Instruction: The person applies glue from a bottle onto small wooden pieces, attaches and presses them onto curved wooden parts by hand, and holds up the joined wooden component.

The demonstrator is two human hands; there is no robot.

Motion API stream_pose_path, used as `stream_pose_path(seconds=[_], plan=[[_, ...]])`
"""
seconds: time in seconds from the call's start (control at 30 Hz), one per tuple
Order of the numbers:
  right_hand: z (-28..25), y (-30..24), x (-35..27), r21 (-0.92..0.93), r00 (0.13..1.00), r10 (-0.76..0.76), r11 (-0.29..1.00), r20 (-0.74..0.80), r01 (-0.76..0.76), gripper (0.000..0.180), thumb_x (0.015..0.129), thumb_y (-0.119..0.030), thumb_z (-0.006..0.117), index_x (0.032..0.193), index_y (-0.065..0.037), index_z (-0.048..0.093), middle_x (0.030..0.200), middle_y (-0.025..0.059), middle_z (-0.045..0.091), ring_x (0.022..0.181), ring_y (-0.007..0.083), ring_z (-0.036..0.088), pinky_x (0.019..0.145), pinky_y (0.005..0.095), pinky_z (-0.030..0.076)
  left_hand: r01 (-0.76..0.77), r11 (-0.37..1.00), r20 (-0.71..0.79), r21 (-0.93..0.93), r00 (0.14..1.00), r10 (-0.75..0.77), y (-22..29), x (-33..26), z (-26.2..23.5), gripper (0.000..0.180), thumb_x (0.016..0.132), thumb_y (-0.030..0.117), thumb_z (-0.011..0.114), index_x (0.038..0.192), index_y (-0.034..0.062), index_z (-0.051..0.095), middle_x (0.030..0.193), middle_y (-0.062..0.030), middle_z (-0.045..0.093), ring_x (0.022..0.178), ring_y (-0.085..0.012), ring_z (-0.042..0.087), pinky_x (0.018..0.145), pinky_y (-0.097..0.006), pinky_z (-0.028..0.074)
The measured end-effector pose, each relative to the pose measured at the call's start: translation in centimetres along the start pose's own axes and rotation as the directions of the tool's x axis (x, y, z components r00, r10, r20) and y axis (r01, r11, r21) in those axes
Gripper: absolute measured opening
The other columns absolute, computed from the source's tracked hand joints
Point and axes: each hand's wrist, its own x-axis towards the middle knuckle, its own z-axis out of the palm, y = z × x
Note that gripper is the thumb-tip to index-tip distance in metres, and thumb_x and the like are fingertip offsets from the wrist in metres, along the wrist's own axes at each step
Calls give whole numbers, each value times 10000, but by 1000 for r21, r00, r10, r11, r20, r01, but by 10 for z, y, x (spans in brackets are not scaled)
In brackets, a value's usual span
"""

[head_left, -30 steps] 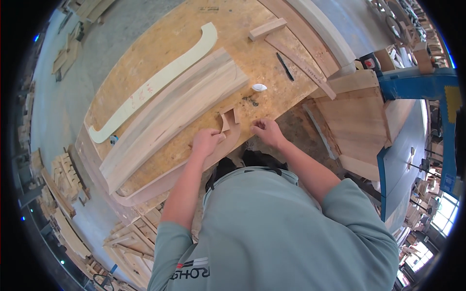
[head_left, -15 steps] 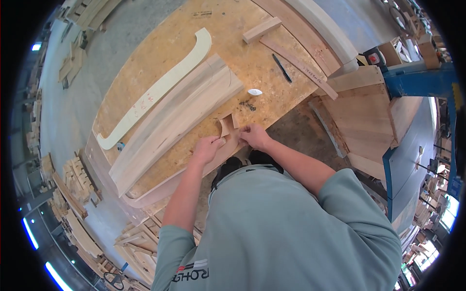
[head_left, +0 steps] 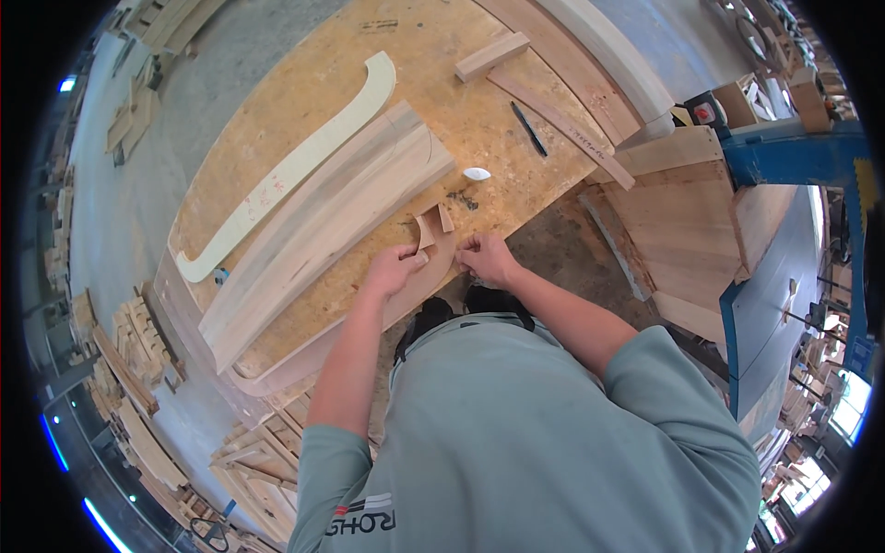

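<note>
Along the near edge of the worktable (head_left: pixel 304 138) lies a thin curved wooden template (head_left: pixel 441 265). My left hand (head_left: pixel 394 270) is closed on it, thumb and fingers near its right end. My right hand (head_left: pixel 489 259) pinches beside the template's rounded tip; what sits between those fingertips is too small to make out. Just beyond both hands stands a small wooden offcut (head_left: pixel 430 230) with a scooped, curved side. Farther left, a wide pale plank (head_left: pixel 323 230) lies at a slant. Beyond it rests a cream S-shaped template (head_left: pixel 286 180) with red marks.
A white oval object (head_left: pixel 477 173) and a dark pen (head_left: pixel 529 129) lie on the table. Near them are a wooden block (head_left: pixel 492 56) and a thin marked strip (head_left: pixel 562 127). A wooden box (head_left: pixel 678 221) and blue machine (head_left: pixel 784 152) stand at right.
The view has shifted slightly. My right hand sits a little farther from the small offcut, and more of the template's rounded end shows between my hands.
</note>
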Motion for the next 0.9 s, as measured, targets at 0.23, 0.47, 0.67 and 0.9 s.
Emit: stream_pose_path(seconds=[0.23,0.47,0.67,0.9], plan=[[2,-1,-2,-23,989,-85,996,-119,82,185,876,-143,697,926,36,694,749,100,707,682,169,669,654,320,543,65,989,-16,135,998,-64,13,8,-3,330,862,263,734,1117,53,744,840,-32,728,737,-116,642,661,-312,516],[17,13,-8,-241,956,-236,952,-176,190,199,833,-178,700,941,-14,727,765,110,708,705,197,657,687,367,545,-152,962,-17,227,987,160,-24,12,-2,280,879,300,722,1029,66,752,764,-77,695,642,-148,619,606,-339,509],[9,6,-30,-163,956,-197,973,-217,163,338,853,-299,719,969,19,726,809,149,721,737,201,678,713,369,552,-12,981,35,196,999,5,5,-3,-1,264,853,311,702,866,47,701,637,-67,603,536,-156,560,524,-341,458],[-33,28,-74,-120,882,4,990,-472,-68,385,865,-360,721,786,16,747,694,73,689,632,147,636,598,313,526,-52,990,32,130,998,48,1,3,-1,255,857,300,685,825,46,680,619,-72,581,508,-152,540,491,-338,434]])
